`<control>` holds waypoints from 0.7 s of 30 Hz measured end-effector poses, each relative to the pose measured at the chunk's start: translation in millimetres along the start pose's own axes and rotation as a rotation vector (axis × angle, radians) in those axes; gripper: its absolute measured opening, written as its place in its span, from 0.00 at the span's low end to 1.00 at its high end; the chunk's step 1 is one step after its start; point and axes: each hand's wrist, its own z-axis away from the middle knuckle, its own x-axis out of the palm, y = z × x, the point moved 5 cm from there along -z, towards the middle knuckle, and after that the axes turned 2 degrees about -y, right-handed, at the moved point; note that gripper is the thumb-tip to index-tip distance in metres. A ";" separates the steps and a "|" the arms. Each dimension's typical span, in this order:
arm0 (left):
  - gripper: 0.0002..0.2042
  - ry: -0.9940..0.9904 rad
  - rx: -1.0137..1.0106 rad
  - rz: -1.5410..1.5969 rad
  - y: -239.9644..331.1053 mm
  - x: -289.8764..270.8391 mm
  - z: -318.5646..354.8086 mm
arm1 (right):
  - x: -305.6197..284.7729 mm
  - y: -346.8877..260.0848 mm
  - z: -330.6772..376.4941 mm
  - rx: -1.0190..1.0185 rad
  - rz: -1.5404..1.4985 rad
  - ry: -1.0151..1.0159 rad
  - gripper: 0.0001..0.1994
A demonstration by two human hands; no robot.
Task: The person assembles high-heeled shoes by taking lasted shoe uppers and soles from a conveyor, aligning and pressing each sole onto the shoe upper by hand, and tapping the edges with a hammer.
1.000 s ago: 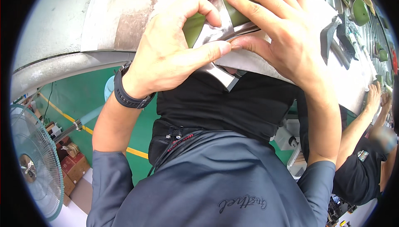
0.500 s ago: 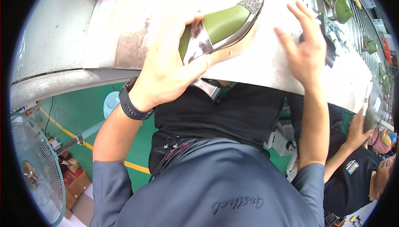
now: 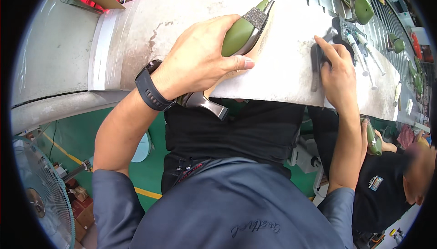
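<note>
The right hand is half curled, index finger out; I can't tell whether it grips anything. Just to its left lies a dark tool, its handle running away from the person, far from the left hand. That one clasps a green shoe slantwise, toe away and rightward, heel past the edge of the bench.
</note>
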 end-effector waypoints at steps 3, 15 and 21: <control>0.44 0.016 -0.006 -0.009 -3.7 -0.1 -0.4 | 6.4 -15.0 4.5 0.066 -0.129 0.006 0.24; 0.52 0.000 0.114 -0.022 5.3 5.4 -17.6 | 54.3 -82.4 4.3 0.287 -1.704 0.232 0.13; 0.54 -0.049 0.064 0.021 2.8 5.7 -22.8 | 12.9 -80.5 -25.0 0.072 -1.306 0.112 0.12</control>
